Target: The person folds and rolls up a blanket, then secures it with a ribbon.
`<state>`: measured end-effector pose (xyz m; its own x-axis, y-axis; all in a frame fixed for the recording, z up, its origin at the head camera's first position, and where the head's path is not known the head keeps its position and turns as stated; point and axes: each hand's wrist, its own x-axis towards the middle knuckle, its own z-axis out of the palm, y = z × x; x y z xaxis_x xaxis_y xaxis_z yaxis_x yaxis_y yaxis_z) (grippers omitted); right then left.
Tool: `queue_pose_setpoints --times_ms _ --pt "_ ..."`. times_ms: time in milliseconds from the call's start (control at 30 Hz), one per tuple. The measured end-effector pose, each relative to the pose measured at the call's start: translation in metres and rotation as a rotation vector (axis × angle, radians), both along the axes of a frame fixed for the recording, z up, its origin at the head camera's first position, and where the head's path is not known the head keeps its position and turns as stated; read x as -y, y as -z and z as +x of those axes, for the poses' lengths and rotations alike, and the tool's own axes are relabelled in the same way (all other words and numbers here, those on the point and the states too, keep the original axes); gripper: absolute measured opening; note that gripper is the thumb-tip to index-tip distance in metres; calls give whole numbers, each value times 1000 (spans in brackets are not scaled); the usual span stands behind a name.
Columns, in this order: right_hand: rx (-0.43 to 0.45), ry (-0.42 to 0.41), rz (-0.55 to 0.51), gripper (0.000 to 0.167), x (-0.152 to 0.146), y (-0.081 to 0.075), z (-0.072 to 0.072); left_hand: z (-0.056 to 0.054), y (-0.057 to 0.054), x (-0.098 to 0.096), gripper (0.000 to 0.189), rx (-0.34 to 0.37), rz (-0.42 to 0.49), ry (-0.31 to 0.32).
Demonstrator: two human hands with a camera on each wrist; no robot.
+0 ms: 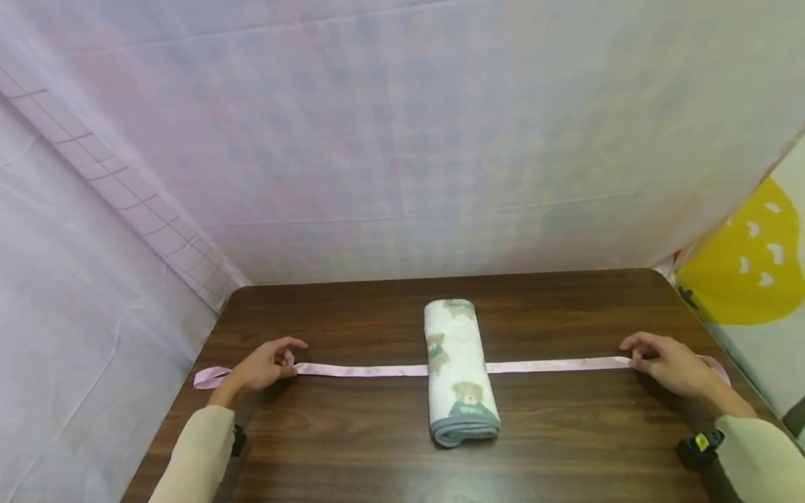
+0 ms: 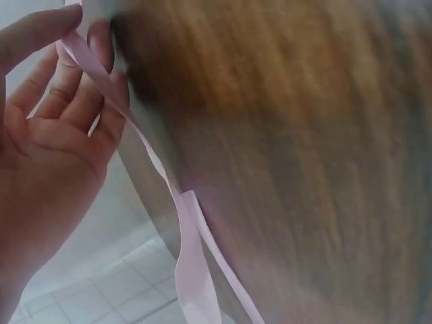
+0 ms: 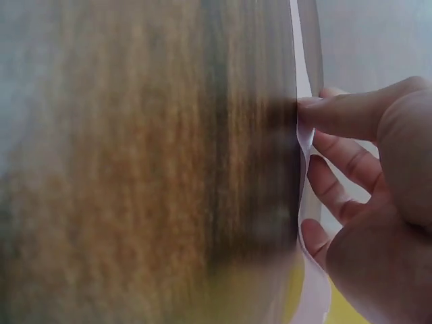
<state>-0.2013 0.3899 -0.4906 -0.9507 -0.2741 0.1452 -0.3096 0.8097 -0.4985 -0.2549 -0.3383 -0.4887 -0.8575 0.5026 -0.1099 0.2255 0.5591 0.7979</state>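
A rolled white towel with bear prints and a grey-green edge lies on the brown table. Beneath it runs a pink ribbon, stretched nearly straight out to both sides. My left hand pinches the ribbon between thumb and finger on the left. On the right, my right hand pinches it the same way. Past each hand a loose end trails off; the left one loops near the table's left edge. In the left wrist view the ribbon hangs down from the fingertips. The part under the towel is hidden.
The dark wood table has rounded far corners. A pale checked cloth hangs behind it, with white sheeting at the left. A yellow printed shape shows on the right.
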Motion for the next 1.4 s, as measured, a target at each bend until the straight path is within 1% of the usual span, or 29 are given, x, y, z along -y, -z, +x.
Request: queue_pose_setpoints --times_ms 100,167,233,300,400,533,633,700,867,1033,1167,1267,1400 --pt "-51 -11 -13 27 -1 0 -2 -2 -2 0 48 31 19 -3" --pt "-68 0 -33 28 -1 -1 -3 -3 -2 -1 47 23 -1 -20" --pt "-67 8 -68 26 0 -1 -5 -3 -1 -2 46 -4 -38 -44" --pt "-41 25 -78 25 0 -3 -7 -4 0 -4 45 -31 -69 -77" --pt "-3 44 -56 24 0 -4 -9 -6 3 -5 44 -54 -92 -105" --pt "60 47 -2 21 -1 -5 -12 -8 4 -4 44 -49 -88 -136" --pt "111 48 -5 15 -2 -5 -13 -8 4 -3 44 -35 -80 -165" --pt "131 57 -17 10 -1 -5 -13 -9 3 -3 43 -32 -72 -169" --pt "147 117 -22 8 -3 -6 -16 -10 5 -5 40 -26 -73 -197" --pt "117 178 -5 12 -2 -8 -24 -11 11 -7 37 -38 -73 -226" --pt "109 234 22 16 -1 -9 -30 -13 15 -8 35 -46 -63 -241" --pt "118 269 33 19 -1 -11 -33 -13 15 -8 36 -47 -61 -240" --pt "139 291 14 23 0 -18 -32 -14 14 -7 37 -24 -66 -250"
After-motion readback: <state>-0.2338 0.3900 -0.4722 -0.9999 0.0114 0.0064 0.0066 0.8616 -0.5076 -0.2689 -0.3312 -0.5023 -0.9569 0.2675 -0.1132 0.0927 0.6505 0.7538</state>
